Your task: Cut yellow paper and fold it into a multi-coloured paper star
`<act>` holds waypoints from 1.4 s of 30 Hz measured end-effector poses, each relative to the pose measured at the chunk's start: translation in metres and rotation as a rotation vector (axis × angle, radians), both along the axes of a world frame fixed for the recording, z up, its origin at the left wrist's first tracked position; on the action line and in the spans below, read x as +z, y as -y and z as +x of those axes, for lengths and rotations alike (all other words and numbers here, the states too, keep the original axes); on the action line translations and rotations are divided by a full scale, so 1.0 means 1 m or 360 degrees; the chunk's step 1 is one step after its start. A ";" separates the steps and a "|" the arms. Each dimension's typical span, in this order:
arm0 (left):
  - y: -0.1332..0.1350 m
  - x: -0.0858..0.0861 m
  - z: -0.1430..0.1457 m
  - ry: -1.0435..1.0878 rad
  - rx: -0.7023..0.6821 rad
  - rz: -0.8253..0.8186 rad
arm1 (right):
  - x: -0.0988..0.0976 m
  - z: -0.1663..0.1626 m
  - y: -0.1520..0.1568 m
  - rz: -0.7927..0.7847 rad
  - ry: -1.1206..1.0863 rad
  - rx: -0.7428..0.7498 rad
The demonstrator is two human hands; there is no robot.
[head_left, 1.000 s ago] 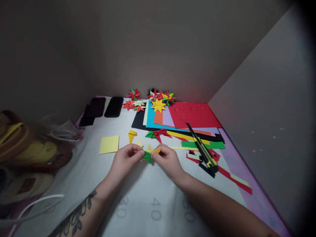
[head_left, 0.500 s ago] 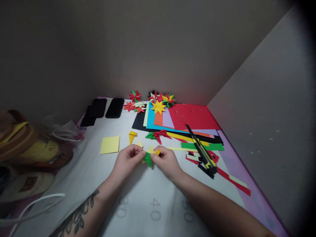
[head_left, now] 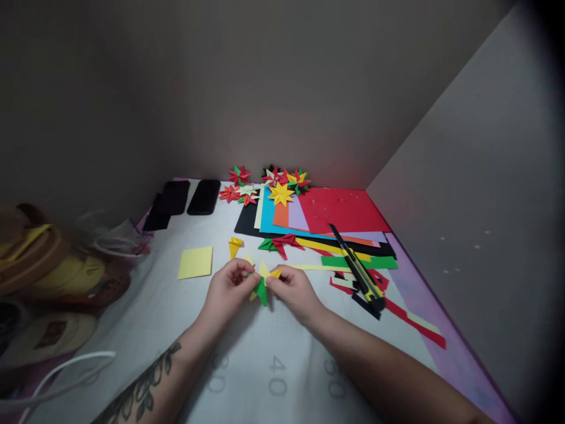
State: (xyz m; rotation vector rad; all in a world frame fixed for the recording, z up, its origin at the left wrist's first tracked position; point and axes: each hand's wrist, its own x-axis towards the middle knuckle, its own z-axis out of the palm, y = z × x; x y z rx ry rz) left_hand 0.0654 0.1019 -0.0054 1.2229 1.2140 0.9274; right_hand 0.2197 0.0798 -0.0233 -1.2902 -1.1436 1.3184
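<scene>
Both of my hands meet over the white mat [head_left: 247, 359] and pinch a small folded paper piece [head_left: 263, 281] of green and yellow points. My left hand [head_left: 228, 290] grips its left side with curled fingers. My right hand [head_left: 293, 288] grips its right side, thumb and fingertips closed on a yellow point. A folded yellow cone [head_left: 235, 245] and a red and green folded piece [head_left: 279, 243] lie just beyond my hands. A yellow paper square [head_left: 195, 262] lies to the left.
A stack of coloured paper sheets [head_left: 326, 215] lies at the back right, with several finished paper stars [head_left: 281, 192] behind it. A yellow and black utility knife [head_left: 356, 265] rests on paper strips. Two dark phones [head_left: 189, 197] sit at the back left. Sandals [head_left: 48, 271] are at far left.
My hands have stayed together on the folded piece, which has turned slightly so its green point hangs lower. The view has shifted a little.
</scene>
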 end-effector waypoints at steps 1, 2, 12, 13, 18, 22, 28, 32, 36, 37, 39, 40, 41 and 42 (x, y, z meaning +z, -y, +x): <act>0.000 0.000 0.000 -0.0025 0.0011 0.0027 | 0.000 0.000 0.000 -0.0011 0.0012 -0.0008; 0.000 0.000 0.000 -0.0041 0.0015 0.0048 | 0.000 0.000 0.000 -0.0014 0.0023 -0.0011; 0.001 0.000 -0.001 0.0061 0.0040 -0.0088 | -0.001 -0.001 0.004 0.0037 0.0043 -0.0010; 0.001 0.000 -0.001 0.0045 0.0046 -0.0084 | -0.002 -0.001 0.004 0.0040 0.0039 -0.0010; 0.000 0.005 -0.002 -0.0029 -0.0003 0.0006 | -0.003 0.000 0.004 0.0026 0.0140 -0.0101; -0.002 0.011 -0.005 -0.0210 -0.0065 0.0119 | -0.001 0.001 0.003 -0.0004 0.0161 -0.0099; -0.003 0.008 -0.007 -0.0116 -0.0023 -0.0018 | 0.001 0.001 0.003 0.0058 0.0212 -0.0096; -0.003 0.007 -0.005 -0.0065 -0.0007 -0.0061 | 0.002 0.002 0.002 0.0062 0.0216 -0.0072; -0.002 0.008 -0.004 -0.0029 0.0003 -0.0084 | 0.002 0.001 0.002 0.0077 0.0241 -0.0074; -0.001 0.009 -0.004 -0.0026 0.0011 -0.0087 | 0.002 0.001 0.002 0.0078 0.0258 -0.0080; -0.001 0.010 -0.003 -0.0022 0.0024 -0.0085 | 0.003 0.000 0.003 0.0058 0.0282 -0.0102; 0.000 0.010 -0.003 -0.0019 0.0030 -0.0079 | 0.003 0.000 0.003 0.0041 0.0287 -0.0114; 0.000 0.010 -0.002 -0.0013 0.0034 -0.0068 | 0.003 -0.001 0.003 0.0026 0.0288 -0.0129; 0.000 0.009 -0.002 0.0000 0.0035 -0.0051 | 0.003 -0.001 0.003 0.0012 0.0286 -0.0144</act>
